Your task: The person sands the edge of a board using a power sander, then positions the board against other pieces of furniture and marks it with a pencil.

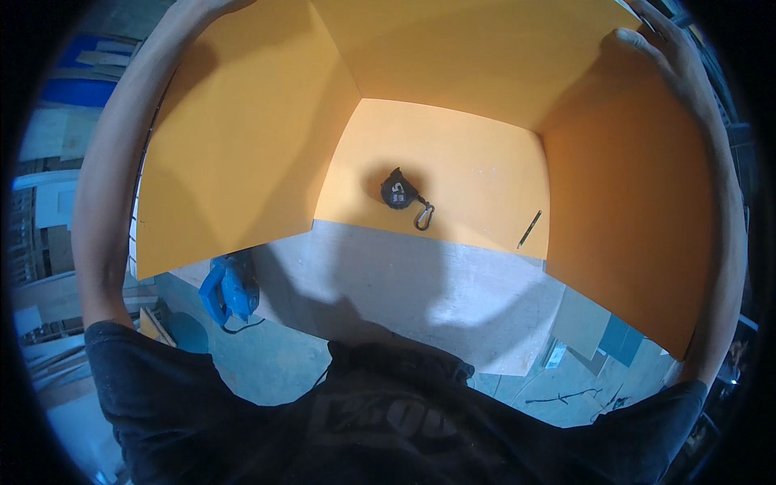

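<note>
Around me stands an orange box-like cabinet carcass, with a left panel, a right panel and a base panel. My right hand grips the top of the right panel near the far corner, thumb on the inner side. My left arm runs along the outside of the left panel; only the base of my left hand shows at the top edge, its fingers cut off. On the base panel lie a black tape measure with a carabiner and a dark pencil-like stick.
The carcass rests on a grey worktop. A blue power tool sits by the left panel's front corner. Boards are stacked at the left, flat sheets lie on the floor at the right, beside a thin dark cord-like strip.
</note>
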`<state>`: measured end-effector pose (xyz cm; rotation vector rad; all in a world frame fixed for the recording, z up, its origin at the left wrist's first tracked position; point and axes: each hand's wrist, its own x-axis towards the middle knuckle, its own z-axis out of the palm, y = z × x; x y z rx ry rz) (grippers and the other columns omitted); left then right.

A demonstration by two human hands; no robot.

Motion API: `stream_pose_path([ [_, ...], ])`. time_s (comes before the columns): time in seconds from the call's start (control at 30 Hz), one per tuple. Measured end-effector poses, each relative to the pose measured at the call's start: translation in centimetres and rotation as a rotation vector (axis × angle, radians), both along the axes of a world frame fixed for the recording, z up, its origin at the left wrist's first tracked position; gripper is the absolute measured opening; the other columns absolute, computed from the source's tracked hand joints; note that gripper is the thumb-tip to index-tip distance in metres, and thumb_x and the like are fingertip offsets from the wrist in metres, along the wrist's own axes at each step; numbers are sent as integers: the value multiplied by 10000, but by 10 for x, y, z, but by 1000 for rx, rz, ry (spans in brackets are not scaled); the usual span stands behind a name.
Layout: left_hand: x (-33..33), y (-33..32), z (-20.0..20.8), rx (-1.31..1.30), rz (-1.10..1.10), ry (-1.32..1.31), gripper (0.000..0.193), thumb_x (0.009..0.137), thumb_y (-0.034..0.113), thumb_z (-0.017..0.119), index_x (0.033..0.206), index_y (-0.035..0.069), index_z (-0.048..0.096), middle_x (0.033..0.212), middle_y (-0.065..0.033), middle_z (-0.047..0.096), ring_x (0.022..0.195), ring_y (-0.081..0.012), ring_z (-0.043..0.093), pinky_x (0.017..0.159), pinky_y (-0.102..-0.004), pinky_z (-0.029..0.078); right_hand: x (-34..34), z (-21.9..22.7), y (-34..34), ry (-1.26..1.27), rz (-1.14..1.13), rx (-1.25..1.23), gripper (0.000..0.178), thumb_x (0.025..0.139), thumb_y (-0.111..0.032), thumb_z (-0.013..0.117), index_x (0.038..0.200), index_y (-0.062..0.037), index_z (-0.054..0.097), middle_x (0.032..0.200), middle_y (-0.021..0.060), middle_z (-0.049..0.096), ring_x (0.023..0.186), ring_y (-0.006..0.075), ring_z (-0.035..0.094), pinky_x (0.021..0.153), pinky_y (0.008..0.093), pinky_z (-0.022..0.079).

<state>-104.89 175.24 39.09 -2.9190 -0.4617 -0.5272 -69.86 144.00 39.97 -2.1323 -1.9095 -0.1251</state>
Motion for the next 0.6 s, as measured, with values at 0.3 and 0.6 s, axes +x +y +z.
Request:
stream_pose_path([
  [0.3,-11,-5,0,-7,-1,8,388,765,129,815,1060,-54,642,902,-272,665,877,-409,686,761,-464,522,40,-63,13,149,17,168,772,959,-539,675,1499,-15,502,1274,202,700,1177,306,689,1002,459,544],
  [0.6,-4,-8,2,-160,-21,-38,355,756,97,805,1053,-43,671,878,-262,677,844,-395,688,748,-454,526,38,-37,0,95,-88,53,789,934,-543,697,1494,-18,510,1370,236,635,1250,347,644,1054,498,511],
])
